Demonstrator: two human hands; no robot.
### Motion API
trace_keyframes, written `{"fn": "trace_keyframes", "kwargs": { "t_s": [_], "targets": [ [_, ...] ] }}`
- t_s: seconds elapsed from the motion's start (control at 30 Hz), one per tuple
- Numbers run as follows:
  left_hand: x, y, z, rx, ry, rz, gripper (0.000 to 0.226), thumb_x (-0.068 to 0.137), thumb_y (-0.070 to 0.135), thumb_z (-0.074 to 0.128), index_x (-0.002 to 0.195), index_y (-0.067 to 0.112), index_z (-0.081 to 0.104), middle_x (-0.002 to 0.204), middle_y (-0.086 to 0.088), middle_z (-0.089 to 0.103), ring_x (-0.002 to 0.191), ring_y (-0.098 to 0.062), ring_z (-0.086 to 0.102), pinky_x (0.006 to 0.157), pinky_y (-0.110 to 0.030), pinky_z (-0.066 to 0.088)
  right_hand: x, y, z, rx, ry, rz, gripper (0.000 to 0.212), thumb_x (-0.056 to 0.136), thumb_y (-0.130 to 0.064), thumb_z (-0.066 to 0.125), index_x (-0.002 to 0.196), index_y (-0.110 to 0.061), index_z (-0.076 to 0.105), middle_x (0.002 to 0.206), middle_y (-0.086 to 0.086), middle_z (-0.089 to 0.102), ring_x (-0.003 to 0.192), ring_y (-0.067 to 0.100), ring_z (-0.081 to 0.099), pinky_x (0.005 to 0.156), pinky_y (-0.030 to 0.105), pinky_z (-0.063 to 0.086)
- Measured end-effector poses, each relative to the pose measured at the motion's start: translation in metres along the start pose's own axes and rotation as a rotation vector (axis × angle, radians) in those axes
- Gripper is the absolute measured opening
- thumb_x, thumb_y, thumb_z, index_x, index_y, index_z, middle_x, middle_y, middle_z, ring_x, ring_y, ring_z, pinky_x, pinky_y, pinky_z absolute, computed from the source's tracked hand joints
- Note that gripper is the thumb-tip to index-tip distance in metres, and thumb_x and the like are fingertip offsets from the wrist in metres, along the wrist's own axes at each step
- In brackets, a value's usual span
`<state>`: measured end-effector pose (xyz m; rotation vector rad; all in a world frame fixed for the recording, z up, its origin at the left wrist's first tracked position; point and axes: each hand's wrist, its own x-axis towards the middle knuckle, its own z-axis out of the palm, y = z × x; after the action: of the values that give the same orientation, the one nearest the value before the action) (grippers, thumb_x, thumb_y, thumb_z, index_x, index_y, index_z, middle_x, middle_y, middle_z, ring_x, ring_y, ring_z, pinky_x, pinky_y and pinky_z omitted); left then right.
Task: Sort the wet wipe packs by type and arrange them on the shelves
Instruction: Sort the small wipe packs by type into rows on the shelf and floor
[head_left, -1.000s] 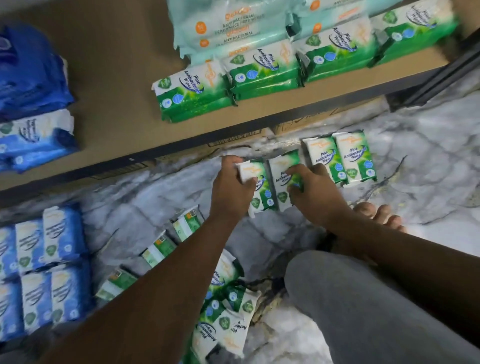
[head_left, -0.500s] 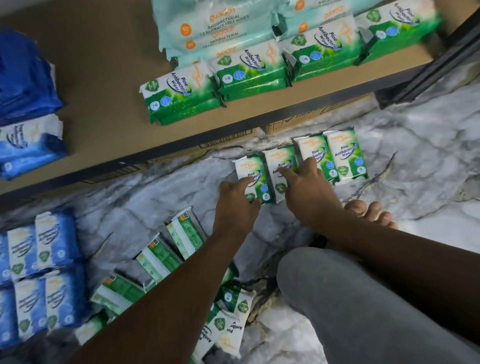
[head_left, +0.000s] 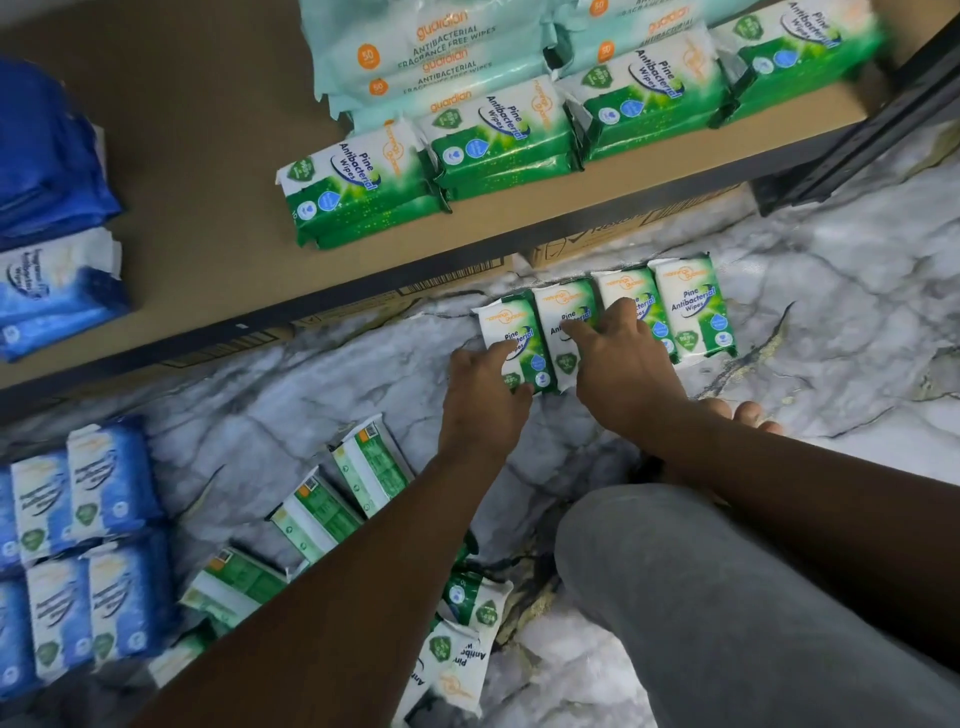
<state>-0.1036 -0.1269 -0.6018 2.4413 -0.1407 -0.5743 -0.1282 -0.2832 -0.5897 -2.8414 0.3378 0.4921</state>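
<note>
Four small green pine wipe packs stand side by side in a row (head_left: 693, 312) on the marble floor, just in front of the shelf. My left hand (head_left: 483, 405) curls around the lower left edge of the leftmost pack (head_left: 511, 332), thumb on its face. Fingers spread, my right hand (head_left: 623, 374) lies flat across the second pack (head_left: 563, 312) and the third. On the wooden shelf (head_left: 208, 130) large green pine packs (head_left: 358, 187) line the front edge, with mint fragrance-free packs (head_left: 431, 47) behind them.
Blue packs (head_left: 52, 280) sit at the shelf's left end and small blue packs (head_left: 104, 493) are lined up on the floor at left. Loose green packs (head_left: 363, 467) lie face down under my left arm. My grey-trousered knee (head_left: 727, 597) and bare toes (head_left: 748, 415) are at right.
Both hands slid the two left packs rightwards until they closed up against the other two. My right hand went from gripping one pack to lying flat across two.
</note>
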Motion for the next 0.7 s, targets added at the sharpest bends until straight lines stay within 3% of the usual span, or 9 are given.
{"fn": "trace_keyframes", "kwargs": {
  "t_s": [0.13, 0.23, 0.3, 0.37, 0.5, 0.63, 0.7],
  "targets": [
    [-0.005, -0.004, -0.009, -0.014, 0.002, 0.011, 0.054, 0.089, 0.022, 0.067, 0.140, 0.027, 0.051, 0.125, -0.010, 0.047, 0.109, -0.022, 0.055, 0.098, -0.030, 0.044, -0.002, -0.005, -0.003, 0.033, 0.075, -0.040, 0.052, 0.084, -0.016, 0.058, 0.136, -0.018, 0.054, 0.122, 0.022, 0.042, 0.102, 0.042, 0.051, 0.083, 0.048, 0.049],
    [-0.014, -0.011, -0.034, -0.008, 0.060, 0.052, 0.048, 0.086, 0.014, 0.065, 0.133, 0.021, 0.059, 0.108, -0.007, 0.058, 0.100, -0.025, 0.058, 0.085, -0.024, 0.042, -0.009, -0.028, -0.003, 0.221, 0.172, -0.184, 0.044, 0.076, -0.021, 0.056, 0.118, -0.010, 0.066, 0.109, 0.024, 0.051, 0.093, 0.046, 0.056, 0.075, 0.050, 0.052],
    [-0.025, -0.023, -0.055, 0.022, 0.079, 0.097, 0.039, 0.085, 0.006, 0.065, 0.124, 0.012, 0.064, 0.102, -0.010, 0.064, 0.096, -0.031, 0.060, 0.086, -0.030, 0.045, -0.015, -0.049, -0.003, 0.352, 0.109, -0.292, 0.037, 0.077, -0.020, 0.059, 0.111, -0.011, 0.068, 0.104, 0.020, 0.053, 0.089, 0.043, 0.058, 0.077, 0.047, 0.054],
    [-0.038, -0.045, -0.075, -0.020, 0.117, 0.037, 0.038, 0.085, 0.009, 0.068, 0.123, 0.014, 0.065, 0.111, -0.010, 0.063, 0.092, -0.031, 0.064, 0.088, -0.038, 0.051, -0.022, -0.070, -0.003, 0.449, 0.001, -0.354, 0.028, 0.078, -0.016, 0.065, 0.106, -0.014, 0.070, 0.101, 0.015, 0.054, 0.086, 0.038, 0.061, 0.080, 0.040, 0.053],
    [-0.066, -0.097, -0.101, -0.014, 0.178, -0.105, 0.039, 0.085, 0.018, 0.073, 0.122, 0.024, 0.066, 0.116, -0.005, 0.059, 0.092, -0.017, 0.064, 0.087, -0.028, 0.051, -0.039, -0.094, 0.013, 0.494, -0.170, -0.373, 0.025, 0.084, -0.017, 0.068, 0.108, -0.015, 0.069, 0.097, 0.004, 0.055, 0.083, 0.024, 0.061, 0.081, 0.033, 0.048],
    [-0.096, -0.133, -0.113, 0.109, 0.261, -0.156, 0.033, 0.080, 0.017, 0.073, 0.113, 0.018, 0.069, 0.112, -0.010, 0.066, 0.109, -0.028, 0.056, 0.092, -0.033, 0.045, -0.053, -0.105, 0.037, 0.503, -0.311, -0.375, 0.020, 0.088, -0.021, 0.065, 0.107, -0.015, 0.065, 0.096, -0.002, 0.051, 0.077, 0.013, 0.051, 0.072, 0.024, 0.037],
    [-0.109, -0.147, -0.116, 0.114, 0.264, -0.306, 0.042, 0.080, 0.029, 0.072, 0.121, 0.021, 0.065, 0.120, -0.012, 0.060, 0.117, -0.033, 0.049, 0.098, -0.041, 0.045, -0.056, -0.112, 0.044, 0.483, -0.361, -0.407, 0.019, 0.089, -0.024, 0.065, 0.105, -0.015, 0.061, 0.094, -0.001, 0.052, 0.082, 0.017, 0.054, 0.069, 0.028, 0.038]
  ]
}}
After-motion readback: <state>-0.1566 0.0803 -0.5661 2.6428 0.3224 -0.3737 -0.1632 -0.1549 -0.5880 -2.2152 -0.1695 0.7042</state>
